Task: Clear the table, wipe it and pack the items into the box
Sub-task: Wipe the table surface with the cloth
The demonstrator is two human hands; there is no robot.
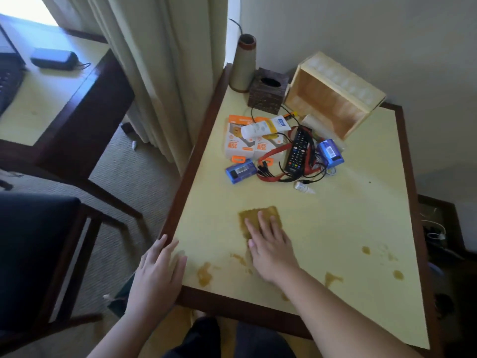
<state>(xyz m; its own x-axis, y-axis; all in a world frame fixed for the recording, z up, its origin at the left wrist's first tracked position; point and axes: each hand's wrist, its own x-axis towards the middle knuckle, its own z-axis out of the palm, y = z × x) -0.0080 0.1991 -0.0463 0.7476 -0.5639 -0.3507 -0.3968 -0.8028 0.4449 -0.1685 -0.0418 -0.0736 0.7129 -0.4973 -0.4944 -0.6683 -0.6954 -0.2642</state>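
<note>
My right hand point(268, 244) presses flat on a brown cloth point(268, 212) near the front of the yellow table point(361, 218). My left hand point(157, 275) rests with straight fingers on the table's front left corner. Brown stains point(205, 275) lie along the front edge. At the back, a pile holds two orange-white boxes point(238, 146), a white tube point(263, 127), a black remote point(298, 151), two blue packs point(330, 151), red and black cables point(273, 174) and a small white bottle point(303, 187). A wooden box point(333, 99) lies on its side behind them.
A dark tissue box point(268, 89) and a tall beige cylinder point(244, 63) stand at the back left corner. Curtains point(160, 73) hang to the left. A dark chair point(38, 254) and another table point(51, 99) sit left of me.
</note>
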